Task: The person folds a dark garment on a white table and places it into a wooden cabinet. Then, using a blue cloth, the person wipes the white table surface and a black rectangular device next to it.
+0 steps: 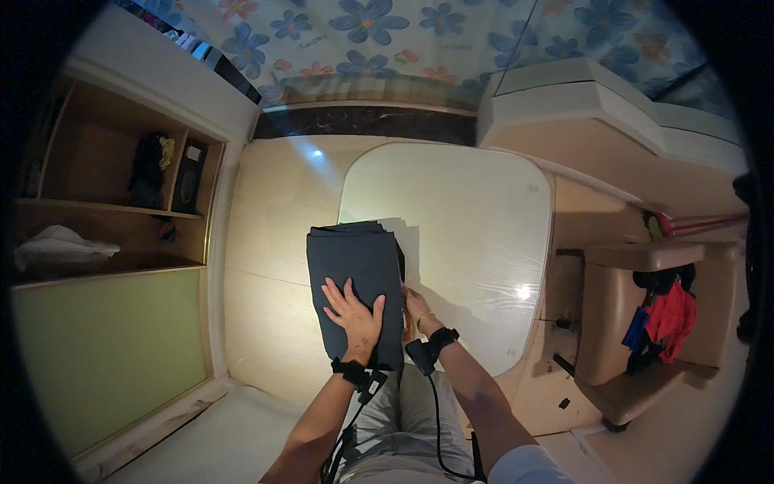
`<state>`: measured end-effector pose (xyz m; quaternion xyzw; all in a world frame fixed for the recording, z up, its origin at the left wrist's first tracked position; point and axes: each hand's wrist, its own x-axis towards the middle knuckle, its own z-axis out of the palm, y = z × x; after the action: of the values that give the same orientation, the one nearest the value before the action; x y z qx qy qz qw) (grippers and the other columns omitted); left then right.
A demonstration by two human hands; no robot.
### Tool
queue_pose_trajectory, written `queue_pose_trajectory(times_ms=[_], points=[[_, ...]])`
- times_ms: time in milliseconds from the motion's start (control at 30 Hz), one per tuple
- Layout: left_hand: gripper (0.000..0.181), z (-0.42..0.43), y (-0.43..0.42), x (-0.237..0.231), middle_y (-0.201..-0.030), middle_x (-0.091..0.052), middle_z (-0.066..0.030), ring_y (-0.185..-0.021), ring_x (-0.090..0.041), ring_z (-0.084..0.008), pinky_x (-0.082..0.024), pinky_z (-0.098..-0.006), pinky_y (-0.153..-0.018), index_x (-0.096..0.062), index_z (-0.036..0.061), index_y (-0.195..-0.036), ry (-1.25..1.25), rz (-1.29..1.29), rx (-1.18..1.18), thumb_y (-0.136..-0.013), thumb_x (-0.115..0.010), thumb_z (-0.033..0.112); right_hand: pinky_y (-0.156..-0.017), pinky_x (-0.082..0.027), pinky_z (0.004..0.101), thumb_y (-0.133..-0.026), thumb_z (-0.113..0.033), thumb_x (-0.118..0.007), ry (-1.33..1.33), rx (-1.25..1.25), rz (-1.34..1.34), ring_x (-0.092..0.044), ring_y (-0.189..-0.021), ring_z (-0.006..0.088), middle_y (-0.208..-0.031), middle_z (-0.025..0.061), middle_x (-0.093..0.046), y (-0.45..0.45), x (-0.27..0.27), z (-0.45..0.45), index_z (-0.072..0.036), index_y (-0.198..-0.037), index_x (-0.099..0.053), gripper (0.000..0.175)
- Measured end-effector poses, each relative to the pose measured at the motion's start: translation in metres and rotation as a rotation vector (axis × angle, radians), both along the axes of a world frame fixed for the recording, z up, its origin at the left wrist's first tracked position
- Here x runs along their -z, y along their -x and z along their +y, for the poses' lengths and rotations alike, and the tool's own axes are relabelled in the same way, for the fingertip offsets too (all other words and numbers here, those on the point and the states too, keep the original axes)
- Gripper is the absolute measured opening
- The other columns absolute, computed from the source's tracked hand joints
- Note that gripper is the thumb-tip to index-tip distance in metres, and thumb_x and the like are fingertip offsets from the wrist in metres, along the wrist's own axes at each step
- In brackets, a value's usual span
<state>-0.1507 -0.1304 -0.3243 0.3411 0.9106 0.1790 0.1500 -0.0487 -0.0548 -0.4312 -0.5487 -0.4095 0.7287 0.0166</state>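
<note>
A stack of dark folded cloth [357, 260] lies in front of me, over the near left part of a pale, plastic-covered table [471, 212]. My left hand [355, 320] rests flat on top of the cloth, its fingers spread. At the right side of the stack is my right hand [418, 305], touching the edge; its fingertips are partly hidden by the cloth, so its grip cannot be told. Something brownish shows beneath the stack beside that hand. Both wrists wear black straps with small cabled devices.
At the right, a tan armchair [611, 320] holds red, blue and black clothing [671, 317]. An open cabinet [115, 206] with cloth items stands at the left. A flowered curtain [375, 36] hangs beyond the table, near a white angled ledge [544, 103].
</note>
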Motion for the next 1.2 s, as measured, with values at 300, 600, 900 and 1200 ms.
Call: queue_pose_trajectory(times_ms=[300,600,900,1200], points=[[0.078,-0.001,0.008,-0.001,-0.149,0.000,-0.0211,-0.138,0.000,-0.0388,-0.005,-0.0641,-0.102,-0.027,0.0010,-0.136,-0.031,-0.012,0.015,-0.081,-0.060,0.044,-0.094,-0.040,0.0408,-0.093,-0.042,-0.038,-0.370,-0.196,-0.102,-0.050,-0.110,0.0399,-0.118,0.0256,-0.053,0.001,-0.007,0.000,0.002,-0.122,-0.049,0.053],[0.056,-0.009,0.048,-0.018,-0.142,-0.023,-0.0218,-0.130,-0.023,-0.0364,-0.020,-0.0430,-0.108,-0.029,-0.0007,-0.134,-0.269,-0.196,-0.173,-0.088,-0.055,0.020,-0.101,-0.035,0.0366,-0.094,-0.047,-0.034,-0.213,-0.162,-0.064,-0.042,-0.123,0.0360,-0.131,0.0236,-0.045,0.010,-0.025,0.009,0.002,-0.132,-0.039,0.062],[0.067,-0.024,0.054,-0.029,-0.143,-0.016,-0.0254,-0.133,-0.018,-0.0389,-0.017,-0.0450,-0.109,-0.025,0.0003,-0.136,-0.236,-0.161,-0.201,-0.084,-0.062,0.019,-0.107,-0.027,0.0345,-0.093,-0.048,-0.036,-0.045,-0.106,0.140,-0.034,-0.130,0.0286,-0.141,0.0181,-0.036,0.011,-0.017,0.013,0.000,-0.139,-0.028,0.067],[0.078,-0.012,0.059,-0.006,-0.145,-0.009,-0.0283,-0.133,-0.018,-0.0424,-0.019,-0.0452,-0.108,-0.009,0.0045,-0.144,-0.130,-0.282,-0.145,-0.088,-0.055,0.033,-0.090,-0.042,0.0313,-0.095,-0.037,-0.040,0.610,0.336,0.514,-0.053,-0.107,0.0173,-0.118,0.0040,-0.055,-0.001,0.000,0.012,-0.005,-0.125,-0.047,0.045]])
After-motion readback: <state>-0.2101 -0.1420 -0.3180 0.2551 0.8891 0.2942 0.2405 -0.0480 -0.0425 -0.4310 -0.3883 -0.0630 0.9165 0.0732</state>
